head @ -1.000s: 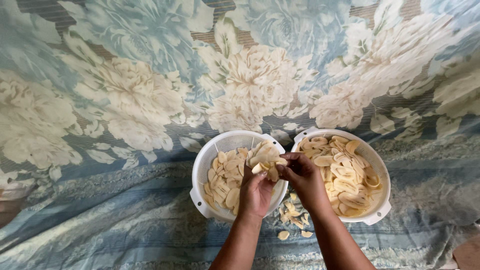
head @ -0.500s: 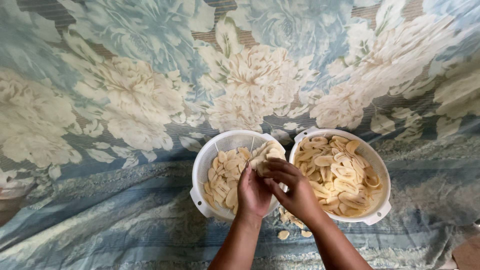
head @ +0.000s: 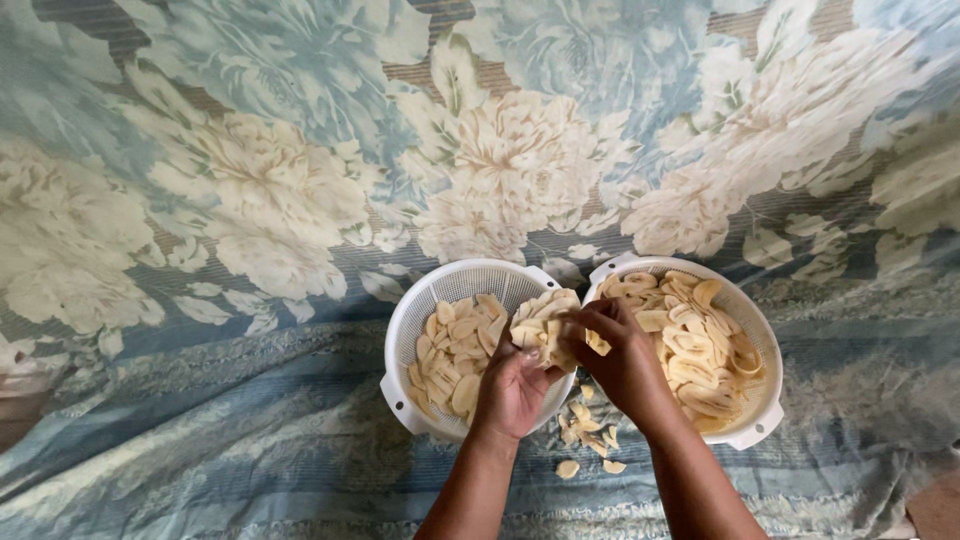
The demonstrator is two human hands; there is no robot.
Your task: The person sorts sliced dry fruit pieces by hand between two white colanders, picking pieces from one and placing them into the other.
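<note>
Two white colander-style bowls sit side by side on a floral cloth. The left bowl (head: 420,310) holds several pale slices; the right bowl (head: 760,330) is fuller with the same slices. My left hand (head: 515,385) is over the left bowl, cupping a stack of pale slices (head: 540,320). My right hand (head: 620,355) reaches across from the right bowl's rim and grips the same stack with its fingertips, touching my left hand.
A blue and cream floral cloth (head: 250,200) covers the whole surface. Several loose slices (head: 585,440) lie on the cloth between the two bowls, near my wrists. A brown floor corner (head: 940,505) shows at the bottom right.
Both hands have shifted slightly left, from the gap between the bowls to over the left bowl, still handling the stack of slices.
</note>
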